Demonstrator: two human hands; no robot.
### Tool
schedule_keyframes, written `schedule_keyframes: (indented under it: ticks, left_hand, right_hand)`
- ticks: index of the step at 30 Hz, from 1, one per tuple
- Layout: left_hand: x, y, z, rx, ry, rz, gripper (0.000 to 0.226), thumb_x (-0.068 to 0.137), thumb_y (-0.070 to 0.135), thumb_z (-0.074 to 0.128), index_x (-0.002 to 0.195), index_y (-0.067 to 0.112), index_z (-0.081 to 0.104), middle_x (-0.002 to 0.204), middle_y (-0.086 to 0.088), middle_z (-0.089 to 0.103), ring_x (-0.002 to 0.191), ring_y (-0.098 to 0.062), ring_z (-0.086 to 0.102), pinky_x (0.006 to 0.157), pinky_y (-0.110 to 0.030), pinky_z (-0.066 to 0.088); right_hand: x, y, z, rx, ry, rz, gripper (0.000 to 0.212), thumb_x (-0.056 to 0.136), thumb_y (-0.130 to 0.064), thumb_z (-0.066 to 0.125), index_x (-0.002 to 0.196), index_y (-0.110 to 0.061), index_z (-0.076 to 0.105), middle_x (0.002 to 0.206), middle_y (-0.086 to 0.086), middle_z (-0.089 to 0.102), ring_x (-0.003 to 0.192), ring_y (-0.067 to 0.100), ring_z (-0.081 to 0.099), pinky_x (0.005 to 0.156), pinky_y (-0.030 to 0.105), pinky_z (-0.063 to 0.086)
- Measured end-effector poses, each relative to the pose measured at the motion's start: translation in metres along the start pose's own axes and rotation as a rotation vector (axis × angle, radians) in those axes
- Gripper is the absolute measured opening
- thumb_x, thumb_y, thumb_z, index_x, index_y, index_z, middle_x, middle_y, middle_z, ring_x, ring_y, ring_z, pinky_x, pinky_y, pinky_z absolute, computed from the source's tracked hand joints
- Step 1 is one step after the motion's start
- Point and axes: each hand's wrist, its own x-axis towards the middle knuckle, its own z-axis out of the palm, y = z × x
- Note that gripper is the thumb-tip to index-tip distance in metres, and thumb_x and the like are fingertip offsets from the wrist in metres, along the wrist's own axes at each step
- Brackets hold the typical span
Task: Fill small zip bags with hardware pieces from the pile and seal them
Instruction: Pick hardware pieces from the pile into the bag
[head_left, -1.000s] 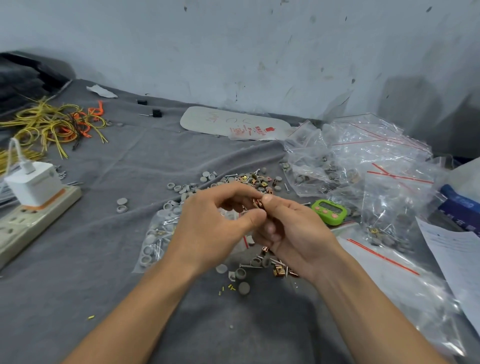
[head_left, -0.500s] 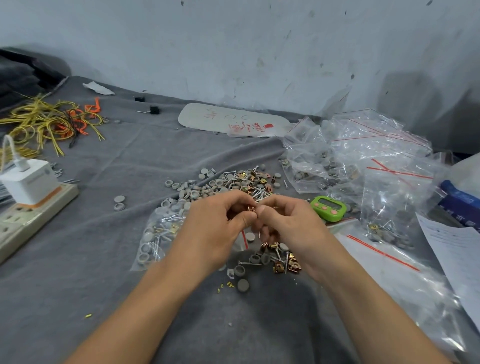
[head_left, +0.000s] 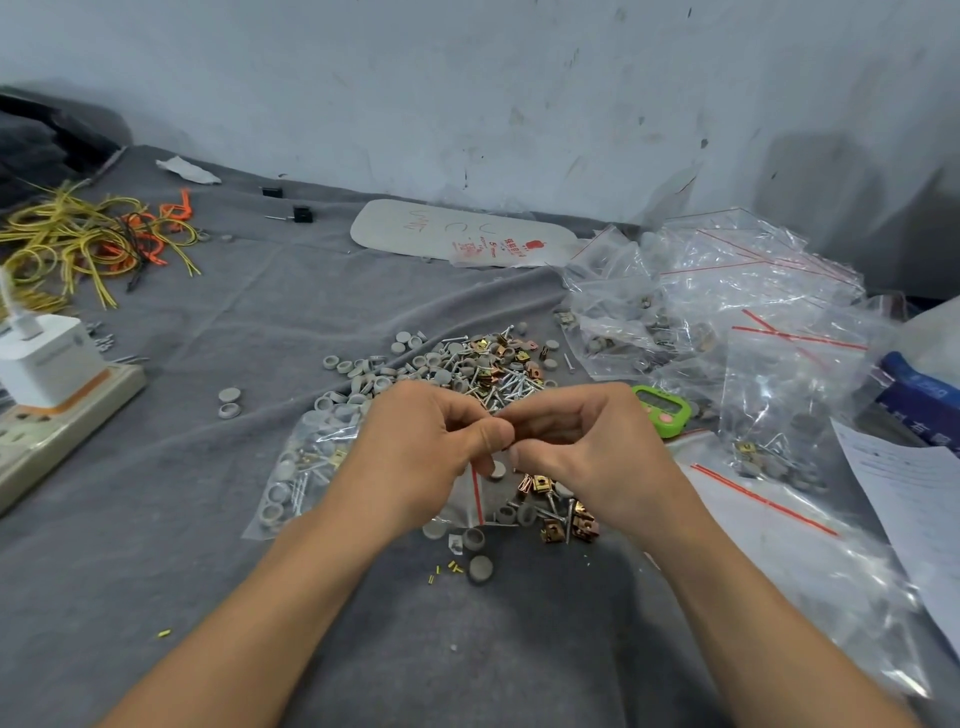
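Both grips are clenched thumb to forefinger, the left hand and right hand meeting tip to tip at 1 spot. What is pinched there is hidden by the fingers, so I cannot tell whether it is a hardware piece or a bag lip. Just below them a zip bag, already part full of grey caps and screws, lies flat on the grey surface, its red zip strip turned toward the right hand. The step looks like loading or closing this bag. To do it well, I would work low over the mouth so anything that slips lands inside. Then run the strip from 1 end to the other with firm pressure, since a screw caught in the track would leave it gaping. Loose clips and caps lie just beside the mouth, ready to go in. The main pile sits just beyond the hands, and a heap of bags is off to the right.
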Motion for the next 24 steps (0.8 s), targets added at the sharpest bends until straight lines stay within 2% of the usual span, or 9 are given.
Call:
schedule_keyframes:
  ticks: [4, 7, 12, 15, 18, 20, 24]
  left_hand:
    - [-0.0002, -0.0009, -0.0003, -0.088, -0.004, -0.007, 0.036, 0.089, 0.032, 0.075, 0.054, 0.035, 0.068, 0.053, 0.008, 0.066, 0.047, -0.001, 0.051, 0.051, -0.016, 0.039]
    - [-0.0008, 0.0002, 0.0012, -0.177, -0.024, 0.008, 0.04, 0.093, 0.03, 0.07, 0.054, 0.029, 0.061, 0.05, 0.01, 0.057, 0.047, -0.001, 0.045, 0.05, -0.018, 0.034]
    - [-0.0028, 0.0037, 0.0059, -0.388, -0.057, -0.009, 0.042, 0.101, 0.022, 0.056, 0.06, 0.021, 0.053, 0.05, 0.011, 0.042, 0.051, -0.007, 0.035, 0.053, -0.022, 0.029]
    - [-0.0036, 0.0018, 0.0061, -0.366, -0.058, -0.008, 0.042, 0.103, 0.022, 0.054, 0.061, 0.021, 0.052, 0.053, 0.011, 0.04, 0.054, -0.008, 0.033, 0.056, -0.031, 0.026]
    - [-0.0034, 0.0007, 0.0045, -0.279, -0.067, 0.037, 0.042, 0.102, 0.03, 0.056, 0.059, 0.026, 0.054, 0.054, 0.015, 0.041, 0.053, -0.005, 0.035, 0.059, -0.031, 0.026]
    - [-0.0027, 0.0019, 0.0037, -0.283, -0.089, 0.048, 0.036, 0.092, 0.037, 0.055, 0.058, 0.026, 0.053, 0.057, 0.012, 0.04, 0.057, -0.007, 0.035, 0.06, -0.032, 0.028]
    - [-0.0001, 0.0024, 0.0041, -0.351, -0.131, 0.061, 0.034, 0.088, 0.033, 0.055, 0.054, 0.029, 0.053, 0.057, 0.012, 0.038, 0.058, -0.007, 0.034, 0.062, -0.033, 0.028]
  right_hand:
    - [-0.0022, -0.0031, 0.0013, -0.027, 0.036, -0.063, 0.029, 0.072, -0.002, 0.08, 0.091, -0.024, 0.084, 0.079, 0.001, 0.08, 0.074, 0.019, 0.078, 0.07, 0.037, 0.064]
    - [-0.0023, -0.0042, 0.0023, 0.051, 0.051, -0.063, 0.028, 0.073, 0.003, 0.082, 0.087, -0.021, 0.084, 0.077, 0.005, 0.079, 0.067, 0.017, 0.075, 0.061, 0.03, 0.06]
    - [-0.0019, -0.0081, 0.0028, 0.162, 0.05, -0.111, 0.024, 0.07, -0.004, 0.081, 0.09, -0.018, 0.083, 0.073, 0.009, 0.077, 0.062, 0.014, 0.07, 0.059, 0.026, 0.056]
    - [-0.002, -0.0079, 0.0031, 0.167, 0.019, -0.099, 0.023, 0.071, -0.004, 0.08, 0.09, -0.017, 0.082, 0.071, 0.009, 0.076, 0.058, 0.015, 0.069, 0.057, 0.026, 0.056]
    - [-0.0023, -0.007, 0.0044, 0.147, 0.03, -0.052, 0.023, 0.066, -0.008, 0.084, 0.085, -0.019, 0.081, 0.067, 0.006, 0.075, 0.055, 0.013, 0.068, 0.054, 0.025, 0.055]
    - [-0.0036, -0.0066, 0.0046, 0.124, 0.016, -0.047, 0.025, 0.062, -0.01, 0.089, 0.083, -0.023, 0.081, 0.066, 0.006, 0.075, 0.055, 0.013, 0.069, 0.053, 0.026, 0.056]
    - [-0.0058, -0.0062, 0.0056, 0.083, 0.03, -0.071, 0.024, 0.058, -0.019, 0.093, 0.077, -0.025, 0.08, 0.067, 0.007, 0.076, 0.058, 0.017, 0.071, 0.056, 0.032, 0.06]
